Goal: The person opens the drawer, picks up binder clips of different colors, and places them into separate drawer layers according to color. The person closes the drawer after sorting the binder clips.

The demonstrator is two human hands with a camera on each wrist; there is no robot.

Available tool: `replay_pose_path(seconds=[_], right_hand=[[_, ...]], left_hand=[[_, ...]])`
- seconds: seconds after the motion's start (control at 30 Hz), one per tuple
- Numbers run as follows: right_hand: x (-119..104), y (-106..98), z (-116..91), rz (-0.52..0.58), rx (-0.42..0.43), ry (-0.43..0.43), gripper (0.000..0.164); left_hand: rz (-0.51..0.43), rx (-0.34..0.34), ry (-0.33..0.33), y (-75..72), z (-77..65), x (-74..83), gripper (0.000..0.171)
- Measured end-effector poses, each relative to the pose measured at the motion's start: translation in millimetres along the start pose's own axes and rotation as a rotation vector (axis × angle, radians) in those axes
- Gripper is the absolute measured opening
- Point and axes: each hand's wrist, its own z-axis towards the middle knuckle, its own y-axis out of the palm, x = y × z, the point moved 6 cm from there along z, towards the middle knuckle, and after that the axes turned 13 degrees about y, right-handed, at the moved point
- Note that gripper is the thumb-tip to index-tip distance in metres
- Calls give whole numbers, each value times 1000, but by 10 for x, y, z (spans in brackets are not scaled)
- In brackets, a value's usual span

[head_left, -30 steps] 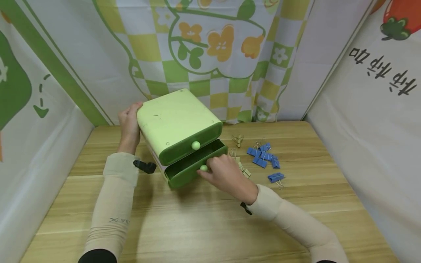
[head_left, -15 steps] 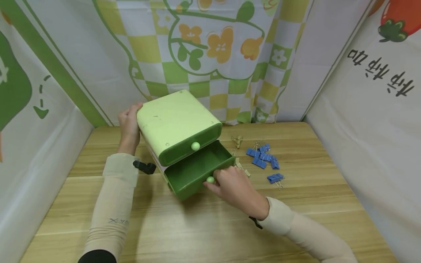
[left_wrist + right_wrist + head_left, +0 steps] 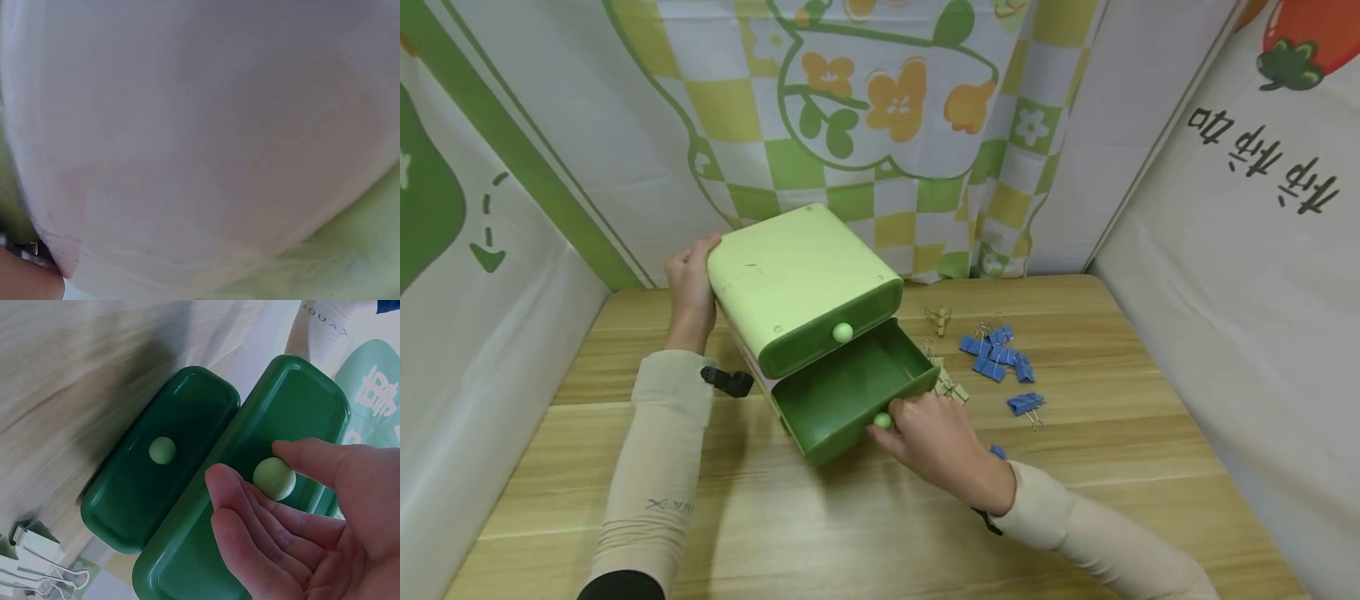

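A light green two-drawer storage box (image 3: 805, 275) stands on the table in the head view. Its lower drawer (image 3: 857, 375) is pulled out, and no contents show inside; the upper drawer (image 3: 827, 337) is closed. My left hand (image 3: 691, 287) grips the box's rear left side, its fingertips hidden behind the corner. At the lower drawer's front, my right hand (image 3: 936, 437) holds the round knob (image 3: 274, 479) between thumb and curled fingers. The left wrist view is mostly filled by the box's pale, blurred side (image 3: 187, 137).
Several blue binder clips (image 3: 1000, 354) lie right of the box, with one (image 3: 1026, 404) nearer the front and another (image 3: 997, 451) partly hidden by the right wrist. Yellowish binder clips (image 3: 951, 383) lie beside the drawer. A curtain (image 3: 910, 167) hangs behind the wooden table (image 3: 820, 533).
The right hand has drawn the lower drawer out toward the front right, from slightly ajar to well open. The left hand stays on the box. A blue clip now shows by the right wrist.
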Motion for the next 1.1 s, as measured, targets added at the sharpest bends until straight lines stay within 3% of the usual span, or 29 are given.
replay_pose_path(seconds=[0.3,0.53,0.67,0.87,0.97,1.1], right_hand=[[-31,74,-28,-9,2,-22,54],[5,120,-36,47,-14,-17,49],[49,125,-39,127,-108,-25,42],[245,45,6,310,-333,-71,14],[440,-64,42,305,-382,-63,8],[717,-231,115,248,-386,-42,9]], left_hand=[[-6,20,-22,-23,20,0,36],[-11,23,-23,-37,20,-12,36],[-17,15,-23,-43,11,-20,39],[-47,-2,-39,-30,-5,-26,39],[-49,-10,-37,-14,-3,-20,41],[-45,-8,-33,-9,-3,-21,40]])
